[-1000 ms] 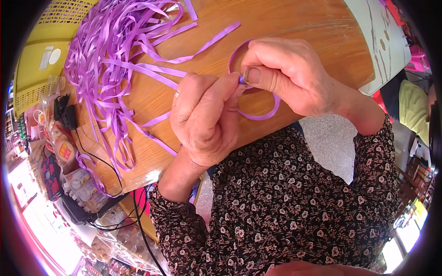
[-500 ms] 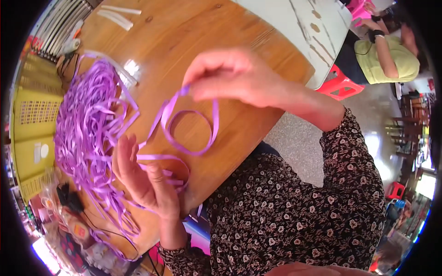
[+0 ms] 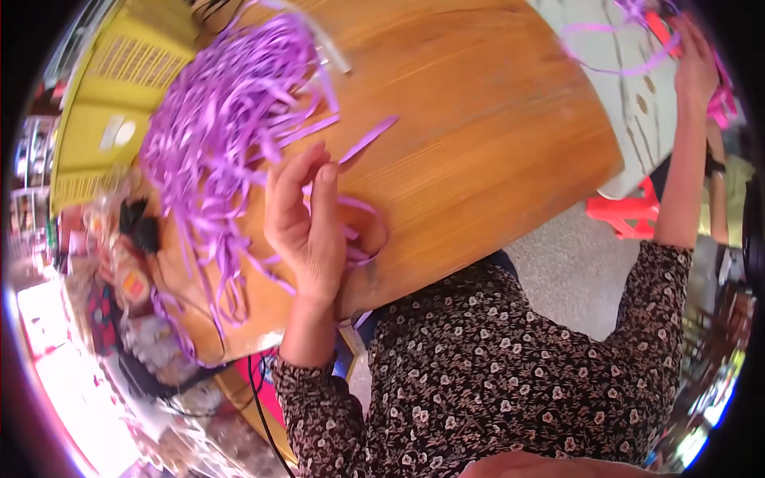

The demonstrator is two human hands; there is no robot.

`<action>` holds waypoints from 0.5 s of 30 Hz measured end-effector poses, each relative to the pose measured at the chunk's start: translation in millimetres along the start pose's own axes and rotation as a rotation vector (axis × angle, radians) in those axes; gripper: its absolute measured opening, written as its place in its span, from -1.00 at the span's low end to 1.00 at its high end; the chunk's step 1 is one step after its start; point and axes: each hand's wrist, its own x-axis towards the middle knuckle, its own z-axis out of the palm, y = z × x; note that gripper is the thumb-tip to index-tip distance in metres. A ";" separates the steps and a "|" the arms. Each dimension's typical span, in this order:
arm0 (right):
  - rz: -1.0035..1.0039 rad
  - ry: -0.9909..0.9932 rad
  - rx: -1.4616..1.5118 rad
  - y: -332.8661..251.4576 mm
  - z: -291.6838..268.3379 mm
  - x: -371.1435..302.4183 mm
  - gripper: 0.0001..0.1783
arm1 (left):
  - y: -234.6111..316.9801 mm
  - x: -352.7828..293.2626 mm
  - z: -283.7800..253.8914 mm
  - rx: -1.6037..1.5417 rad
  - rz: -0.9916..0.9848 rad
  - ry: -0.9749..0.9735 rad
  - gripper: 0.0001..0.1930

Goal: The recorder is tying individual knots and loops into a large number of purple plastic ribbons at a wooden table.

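My left hand (image 3: 303,231) is raised over the near edge of the wooden table, its fingers curled toward the thumb. A narrow strip of purple ribbon (image 3: 370,137) sticks out from beside the thumb tip and seems pinched there. Far to the right, my right hand (image 3: 697,68) reaches out over a white table, its fingers partly blurred. Loops of purple ribbon (image 3: 621,70) hang at its fingertips, next to something red (image 3: 661,32) whose kind I cannot make out. A big tangled heap of purple ribbon (image 3: 231,111) covers the wooden table's left side.
A yellow plastic basket (image 3: 100,147) stands left of the heap. The wooden table (image 3: 478,119) meets the white marbled table (image 3: 625,119) at right. A red stool (image 3: 625,211) is below it. Bagged items (image 3: 131,275) and a black cable (image 3: 259,406) lie at lower left.
My right hand has swung from above the wooden table to the far upper right, the ribbon loops with it. My left hand's fingers have drawn together. The whole view has shifted.
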 end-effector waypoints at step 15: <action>-0.557 -0.824 0.522 -280.3 118.0 -126.5 -0.73 | 19.9 6.9 -64.7 -0.363 0.084 0.480 -0.78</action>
